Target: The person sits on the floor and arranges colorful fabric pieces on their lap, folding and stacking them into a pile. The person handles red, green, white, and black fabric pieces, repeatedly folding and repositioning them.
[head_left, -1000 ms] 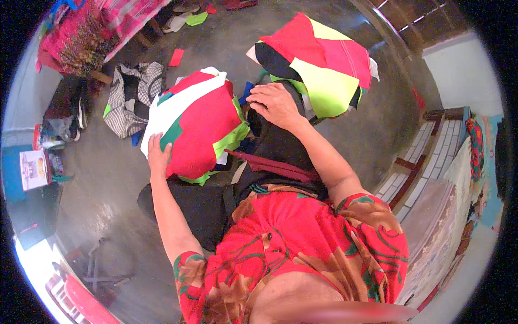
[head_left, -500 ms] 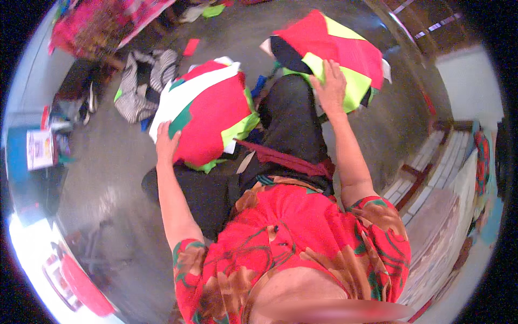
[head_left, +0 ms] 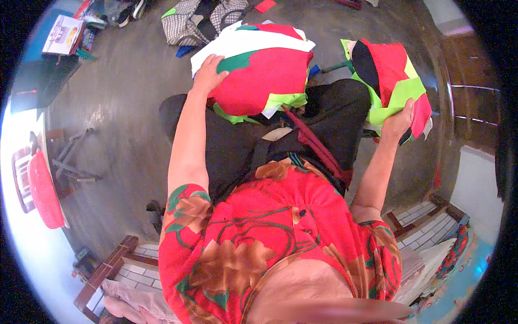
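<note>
Picture the view as a clock face with twelve at the top. At nine o'clock, far to your left, what looks like a red chair (head_left: pixel 46 189) stands in bright light, and at ten, a pale box (head_left: pixel 63 35) sits well apart from you. At eleven, checked cloth (head_left: pixel 186 28) lies loosely on the floor (head_left: pixel 118 119), just beyond the first pile.

Your left hand (head_left: pixel 209 74), also toward eleven, rests fingers-down with the thumb spread, on the near left edge of the left cloth pile (head_left: pixel 275 73). That pile lies at twelve, red, white and green pieces overlapping, its near edge against your dark trousers (head_left: pixel 232 146). The spread hand probably steadies the loose layers so they do not slide; the legs likely help prop them. What supports the pile underneath is hidden.

A maroon strip (head_left: pixel 317 141) slants across your lap, right of the centre.

The right cloth pile (head_left: pixel 396 81) sits at two o'clock, beyond your right knee, apart from the first, perhaps to stop the two mixing. Your right hand (head_left: pixel 398 119), between two and three, touches its lime-green near edge, probably to control that side; whether the fingers pinch it, you cannot tell. Your hands are well apart.
</note>
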### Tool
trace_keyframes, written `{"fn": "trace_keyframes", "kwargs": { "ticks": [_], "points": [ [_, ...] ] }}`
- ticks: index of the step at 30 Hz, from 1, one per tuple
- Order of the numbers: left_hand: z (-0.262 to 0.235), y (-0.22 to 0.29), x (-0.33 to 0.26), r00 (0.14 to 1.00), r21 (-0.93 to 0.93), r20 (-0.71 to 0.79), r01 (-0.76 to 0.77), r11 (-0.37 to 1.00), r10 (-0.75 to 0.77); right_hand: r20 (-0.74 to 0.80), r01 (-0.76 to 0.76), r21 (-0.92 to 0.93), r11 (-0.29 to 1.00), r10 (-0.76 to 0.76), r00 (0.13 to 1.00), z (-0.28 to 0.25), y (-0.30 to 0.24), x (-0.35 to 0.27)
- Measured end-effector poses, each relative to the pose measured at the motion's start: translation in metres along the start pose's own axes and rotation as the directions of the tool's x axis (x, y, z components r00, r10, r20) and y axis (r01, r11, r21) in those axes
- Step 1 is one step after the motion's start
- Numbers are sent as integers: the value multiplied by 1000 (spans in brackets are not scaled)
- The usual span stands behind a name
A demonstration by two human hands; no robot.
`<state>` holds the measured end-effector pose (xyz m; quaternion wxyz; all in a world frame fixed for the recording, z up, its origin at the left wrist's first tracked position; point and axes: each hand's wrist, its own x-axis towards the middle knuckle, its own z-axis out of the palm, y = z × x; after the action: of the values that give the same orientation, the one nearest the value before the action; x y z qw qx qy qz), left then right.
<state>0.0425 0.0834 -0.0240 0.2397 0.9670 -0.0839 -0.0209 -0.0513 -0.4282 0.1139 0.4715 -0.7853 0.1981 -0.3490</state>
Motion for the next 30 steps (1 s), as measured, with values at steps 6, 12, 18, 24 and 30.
{"fn": "trace_keyframes", "kwargs": {
  "ticks": [6, 12, 18, 24, 30],
  "points": [
    [-3, 7, 2, 998, -25, 31, 47, 999, -47, 97, -84, 29, 996, 80, 992, 66, -53, -18],
    [-6, 7, 2, 998, -35, 42, 40, 999, -39, 653, 141, -34, 989, -85, 752, 159, -63, -90],
    [-10, 12, 0, 995, -52, 74, 66, 996, -62, 965, 236, 155, 959, -198, 169, 187, -30, -166],
    [-11, 15, 1, 997, -39, 58, 48, 998, -46, 933, 184, 94, 978, -152, 327, 183, 5, -133],
    [-4, 0, 5, 998, -106, 30, -57, 993, 61, 917, 446, 28, 895, -201, 346, 185, 9, -147]
  ]
}}
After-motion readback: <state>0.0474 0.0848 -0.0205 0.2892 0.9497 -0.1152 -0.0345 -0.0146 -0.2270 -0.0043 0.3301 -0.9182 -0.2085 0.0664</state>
